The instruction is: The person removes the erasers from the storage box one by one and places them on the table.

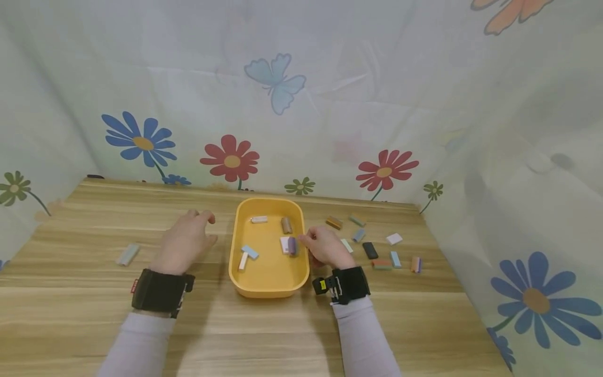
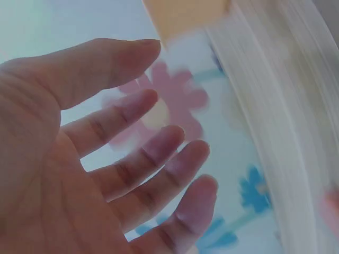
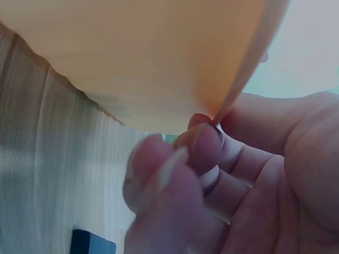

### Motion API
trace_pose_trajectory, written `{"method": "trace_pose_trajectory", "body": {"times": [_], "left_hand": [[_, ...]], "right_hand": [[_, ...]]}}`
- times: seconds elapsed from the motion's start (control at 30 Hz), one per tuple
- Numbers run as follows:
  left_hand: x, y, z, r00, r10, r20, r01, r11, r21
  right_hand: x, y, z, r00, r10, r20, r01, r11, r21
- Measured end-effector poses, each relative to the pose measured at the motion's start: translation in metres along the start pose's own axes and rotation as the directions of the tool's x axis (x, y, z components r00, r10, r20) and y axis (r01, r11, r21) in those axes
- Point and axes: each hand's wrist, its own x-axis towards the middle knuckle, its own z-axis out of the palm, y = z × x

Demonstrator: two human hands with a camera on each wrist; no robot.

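Observation:
A yellow plastic bin (image 1: pixel 269 290) stands on the wooden table. My right hand (image 1: pixel 326 246) pinches its right rim; in the right wrist view, the bin wall (image 3: pixel 148 58) runs down between the thumb (image 3: pixel 259 119) and the curled fingers (image 3: pixel 204 148). My left hand (image 1: pixel 183 242) is held just left of the bin, holding nothing, its fingers (image 2: pixel 153 174) spread and gently bent. Inside the bin lie several small blocks: a purple one (image 1: pixel 292 246) on a white piece (image 1: pixel 285 244), a brown one (image 1: pixel 286 225), a light blue one (image 1: pixel 250 252) and two whitish ones (image 1: pixel 259 220).
Right of the bin, several small pieces lie scattered, among them a black block (image 1: pixel 370 250), a white piece (image 1: pixel 394 239), a light blue one (image 1: pixel 395 259) and an orange-green one (image 1: pixel 382 264). A grey-green block (image 1: pixel 128 255) lies far left. Flowered cloth (image 1: pixel 311 125) hangs behind and beside the table.

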Motion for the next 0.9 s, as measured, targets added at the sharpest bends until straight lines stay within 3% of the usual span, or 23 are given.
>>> {"method": "trace_pose_trajectory", "body": {"times": [0.17,0.33,0.53,0.73,0.83,0.9], "left_hand": [[-0.003,0.034,0.014,0.993,0.113,-0.034,-0.113,0.994,0.013],[-0.005,0.051,0.024,0.981,0.195,-0.005,-0.195,0.98,0.038],[-0.002,0.054,0.039,0.932,0.353,0.079,-0.356,0.934,0.039],[-0.004,0.057,0.054,0.9,0.384,0.207,-0.407,0.91,0.081],[-0.007,0.059,0.057,0.895,0.401,0.197,-0.426,0.899,0.106],[-0.008,0.06,0.058,0.901,0.393,0.183,-0.416,0.902,0.113]], "right_hand": [[0.0,-0.001,0.0,1.0,-0.004,-0.006,0.004,1.0,-0.016],[0.0,-0.001,0.0,1.0,0.003,-0.006,-0.003,1.0,-0.008],[-0.001,-0.002,0.0,1.0,0.017,-0.005,-0.017,1.0,0.007],[0.001,0.0,0.0,1.0,0.011,-0.003,-0.011,1.0,-0.006],[0.001,0.0,0.0,1.0,0.012,-0.006,-0.012,1.0,-0.009],[0.0,-0.001,0.0,1.0,0.013,-0.008,-0.013,1.0,-0.007]]}}
